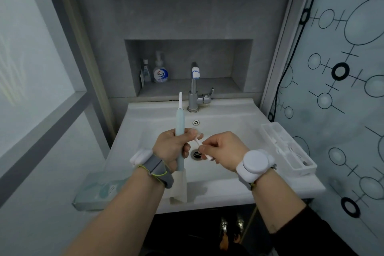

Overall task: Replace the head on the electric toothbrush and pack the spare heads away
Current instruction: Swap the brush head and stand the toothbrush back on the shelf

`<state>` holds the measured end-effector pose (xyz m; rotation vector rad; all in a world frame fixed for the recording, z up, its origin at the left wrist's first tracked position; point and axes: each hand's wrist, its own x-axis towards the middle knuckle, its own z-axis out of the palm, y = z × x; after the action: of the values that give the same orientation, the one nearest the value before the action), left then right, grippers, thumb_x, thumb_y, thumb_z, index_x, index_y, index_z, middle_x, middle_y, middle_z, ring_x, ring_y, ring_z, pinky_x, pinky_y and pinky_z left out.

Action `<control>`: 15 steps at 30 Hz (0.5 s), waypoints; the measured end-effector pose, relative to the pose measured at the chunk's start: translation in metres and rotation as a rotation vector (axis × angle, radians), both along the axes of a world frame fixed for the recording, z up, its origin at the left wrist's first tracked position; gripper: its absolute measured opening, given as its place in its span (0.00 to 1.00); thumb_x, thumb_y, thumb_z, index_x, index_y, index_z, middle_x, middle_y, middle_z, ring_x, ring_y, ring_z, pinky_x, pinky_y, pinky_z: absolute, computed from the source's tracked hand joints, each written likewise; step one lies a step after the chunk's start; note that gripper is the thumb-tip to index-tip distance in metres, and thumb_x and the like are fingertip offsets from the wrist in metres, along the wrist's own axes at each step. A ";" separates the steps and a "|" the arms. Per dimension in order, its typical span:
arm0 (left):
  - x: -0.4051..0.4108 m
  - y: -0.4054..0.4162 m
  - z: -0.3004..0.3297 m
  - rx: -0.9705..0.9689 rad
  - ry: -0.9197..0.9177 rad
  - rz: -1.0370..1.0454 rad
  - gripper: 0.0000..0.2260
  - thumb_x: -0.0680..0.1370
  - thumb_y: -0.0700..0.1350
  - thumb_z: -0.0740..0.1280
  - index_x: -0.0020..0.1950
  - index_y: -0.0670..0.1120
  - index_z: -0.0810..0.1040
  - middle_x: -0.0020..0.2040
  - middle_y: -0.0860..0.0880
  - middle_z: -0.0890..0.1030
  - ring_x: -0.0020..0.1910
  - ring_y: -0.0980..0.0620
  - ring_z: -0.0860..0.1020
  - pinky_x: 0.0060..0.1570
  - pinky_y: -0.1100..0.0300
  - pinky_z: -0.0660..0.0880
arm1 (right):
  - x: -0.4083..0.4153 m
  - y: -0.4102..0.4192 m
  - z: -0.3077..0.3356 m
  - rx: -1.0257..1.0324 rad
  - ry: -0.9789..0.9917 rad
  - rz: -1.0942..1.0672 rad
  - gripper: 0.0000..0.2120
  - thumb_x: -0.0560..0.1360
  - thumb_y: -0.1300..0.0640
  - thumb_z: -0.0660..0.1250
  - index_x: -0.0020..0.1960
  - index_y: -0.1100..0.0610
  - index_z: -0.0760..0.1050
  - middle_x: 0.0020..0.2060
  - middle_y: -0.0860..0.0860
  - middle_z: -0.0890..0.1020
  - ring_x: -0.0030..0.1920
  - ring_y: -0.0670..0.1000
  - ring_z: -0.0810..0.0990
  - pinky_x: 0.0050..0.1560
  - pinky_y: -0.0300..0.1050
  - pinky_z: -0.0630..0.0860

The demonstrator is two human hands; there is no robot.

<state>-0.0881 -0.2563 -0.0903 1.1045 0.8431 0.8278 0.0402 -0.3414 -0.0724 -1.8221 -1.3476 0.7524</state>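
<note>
The electric toothbrush (179, 131) is pale mint with a white head (180, 100), and the spare head (202, 147) is white, like the basin (239, 124) and the translucent case (288, 147) at three o'clock. At twelve o'clock stand a grey metal tap (194, 89) and a soap bottle (160, 72) labelled blue and white — the niche (207, 58) behind is mottled grey. The curtain (342, 68) at two o'clock is pale blue with black circles and lines — the box (97, 191) at eight o'clock is teal.

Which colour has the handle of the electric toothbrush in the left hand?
Pale mint green; the toothbrush handle shows best in the head view, above the left hand.
</note>
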 end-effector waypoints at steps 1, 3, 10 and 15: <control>0.001 -0.001 0.000 0.000 0.004 0.000 0.06 0.72 0.42 0.71 0.44 0.39 0.82 0.45 0.41 0.85 0.23 0.55 0.65 0.21 0.66 0.65 | 0.000 0.000 0.001 -0.004 -0.005 0.004 0.07 0.73 0.56 0.68 0.41 0.56 0.84 0.29 0.44 0.82 0.27 0.39 0.77 0.36 0.37 0.74; 0.005 -0.001 0.001 0.001 0.015 -0.004 0.04 0.73 0.41 0.71 0.42 0.40 0.82 0.43 0.43 0.85 0.23 0.56 0.65 0.21 0.66 0.64 | 0.003 -0.002 0.004 -0.008 -0.035 0.004 0.08 0.73 0.56 0.68 0.39 0.57 0.84 0.32 0.48 0.83 0.31 0.45 0.78 0.40 0.44 0.76; -0.027 0.040 0.023 0.210 0.141 0.106 0.09 0.70 0.45 0.74 0.45 0.42 0.82 0.43 0.43 0.85 0.22 0.56 0.68 0.22 0.65 0.68 | 0.032 -0.025 -0.015 -0.060 0.205 -0.103 0.09 0.73 0.60 0.70 0.46 0.67 0.83 0.40 0.59 0.86 0.40 0.56 0.82 0.38 0.41 0.79; -0.021 0.027 0.024 0.595 0.605 0.046 0.08 0.69 0.51 0.74 0.39 0.47 0.82 0.26 0.48 0.79 0.21 0.57 0.72 0.26 0.64 0.71 | 0.036 -0.003 0.004 0.173 0.725 -0.242 0.06 0.74 0.64 0.68 0.49 0.67 0.79 0.41 0.60 0.82 0.40 0.51 0.82 0.33 0.35 0.80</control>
<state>-0.1093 -0.2296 -0.0667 1.9262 1.1565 0.8128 0.0767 -0.3442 -0.0684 -1.3407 -0.6811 0.9973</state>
